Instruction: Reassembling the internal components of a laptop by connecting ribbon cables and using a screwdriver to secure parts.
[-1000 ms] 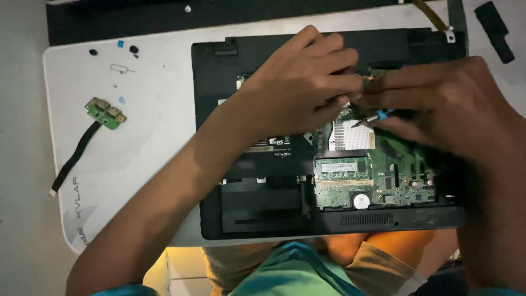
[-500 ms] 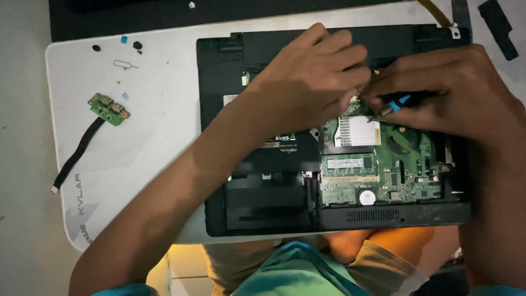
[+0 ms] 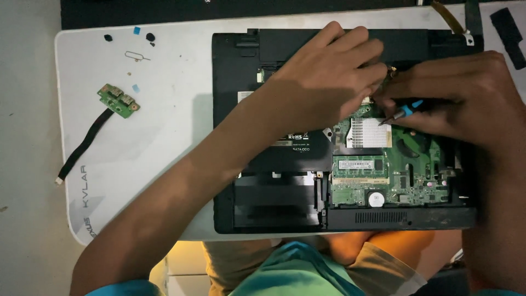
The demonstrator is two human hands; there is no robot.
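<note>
Head view: opened laptop [image 3: 274, 208] on white mat [image 3: 164, 137], board [image 3: 394, 170] exposed at right. Right hand [image 3: 460, 104] closed on blue screwdriver [image 3: 402, 112], shaft running left-right, tip just far of heatsink [image 3: 368, 132]. Left hand [image 3: 329, 82] curled, fingertips touching tip; holding anything: cannot tell. Small green board [image 3: 118, 100] with cable well left.

Dim work surface seen from above, lit unevenly.

A white mat [image 3: 164, 142] with rounded corners covers the middle of a pale grey table [image 3: 27, 164], which shows bare along the left. A dark strip [image 3: 219, 8] runs across the far edge. At the near edge, warm yellowish light [image 3: 175, 263] glows below the mat.
</note>
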